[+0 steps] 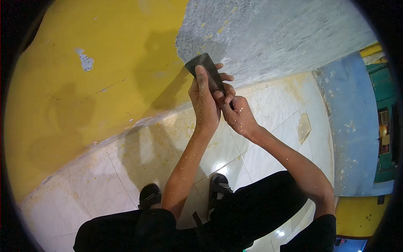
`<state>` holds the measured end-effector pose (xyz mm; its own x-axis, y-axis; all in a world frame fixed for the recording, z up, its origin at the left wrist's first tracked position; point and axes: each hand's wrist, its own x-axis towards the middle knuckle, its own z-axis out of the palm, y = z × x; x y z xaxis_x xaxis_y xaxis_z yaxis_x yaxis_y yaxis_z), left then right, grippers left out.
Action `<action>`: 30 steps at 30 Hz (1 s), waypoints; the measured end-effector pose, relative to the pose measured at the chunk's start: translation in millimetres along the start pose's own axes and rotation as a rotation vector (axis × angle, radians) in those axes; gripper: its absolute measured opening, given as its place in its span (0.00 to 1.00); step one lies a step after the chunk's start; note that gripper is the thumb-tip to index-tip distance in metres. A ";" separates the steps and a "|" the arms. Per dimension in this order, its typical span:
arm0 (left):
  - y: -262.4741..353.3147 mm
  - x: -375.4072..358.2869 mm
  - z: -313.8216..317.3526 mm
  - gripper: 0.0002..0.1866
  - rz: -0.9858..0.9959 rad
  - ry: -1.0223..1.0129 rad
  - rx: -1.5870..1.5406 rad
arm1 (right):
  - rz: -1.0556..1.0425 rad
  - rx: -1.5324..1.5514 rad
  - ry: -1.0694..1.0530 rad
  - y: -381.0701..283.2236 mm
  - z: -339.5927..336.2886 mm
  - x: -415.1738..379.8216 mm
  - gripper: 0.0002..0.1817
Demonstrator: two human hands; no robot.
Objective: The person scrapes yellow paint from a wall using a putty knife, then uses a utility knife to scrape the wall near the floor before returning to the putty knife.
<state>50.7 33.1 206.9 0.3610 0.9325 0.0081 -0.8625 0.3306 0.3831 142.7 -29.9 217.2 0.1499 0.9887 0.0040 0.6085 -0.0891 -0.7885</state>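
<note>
Both my hands grip one dark metal scraper (204,67) whose wide blade is pressed against the wall. My left hand (204,101) lies along the blade with a finger stretched up its back. My right hand (237,114) is wrapped round the handle just below. The blade meets the edge where the yellow paint (105,71) ends and the bare grey wall (273,38) begins. Flecks of yellow paint cling to both hands and forearms.
White floor tiles (138,164) below the wall are strewn with yellow paint flakes. My feet in dark sandals (150,195) stand near the wall base. A blue-painted wall corner (354,126) rises at the right, with a green door beyond it.
</note>
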 end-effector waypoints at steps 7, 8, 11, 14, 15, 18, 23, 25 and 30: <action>-6.1 0.4 -1.8 0.31 0.038 -0.009 0.034 | -0.023 0.077 0.011 18.8 4.1 -1.0 0.25; -8.1 -0.1 -0.1 0.31 0.018 0.023 0.032 | -0.040 0.091 0.033 18.1 4.2 -0.1 0.26; -9.1 -1.1 -0.8 0.30 0.008 0.057 0.020 | 0.055 0.016 -0.019 7.3 -3.6 -1.5 0.25; -2.8 -1.7 3.0 0.30 0.014 0.049 0.005 | -0.005 0.030 0.012 10.3 2.4 -0.1 0.24; 1.4 -1.3 2.4 0.30 0.021 0.041 0.002 | -0.007 0.039 0.010 9.6 4.7 0.5 0.24; 3.2 -1.8 2.2 0.30 0.009 0.003 -0.002 | -0.039 0.090 0.049 1.8 6.0 -4.4 0.21; -7.1 0.1 -0.3 0.30 -0.014 0.025 0.013 | 0.191 -0.027 -0.006 3.1 0.5 -5.3 0.21; -6.5 0.6 -0.4 0.30 -0.018 0.035 0.016 | 0.157 -0.009 -0.008 2.8 2.5 -4.0 0.21; -6.4 1.4 -4.2 0.30 -0.001 0.019 0.048 | 0.091 0.088 -0.012 9.3 3.7 -6.8 0.23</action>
<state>55.3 33.0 200.5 0.3544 0.9351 -0.0093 -0.8442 0.3242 0.4268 144.5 -37.0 207.6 0.1918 0.9784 -0.0770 0.5217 -0.1681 -0.8364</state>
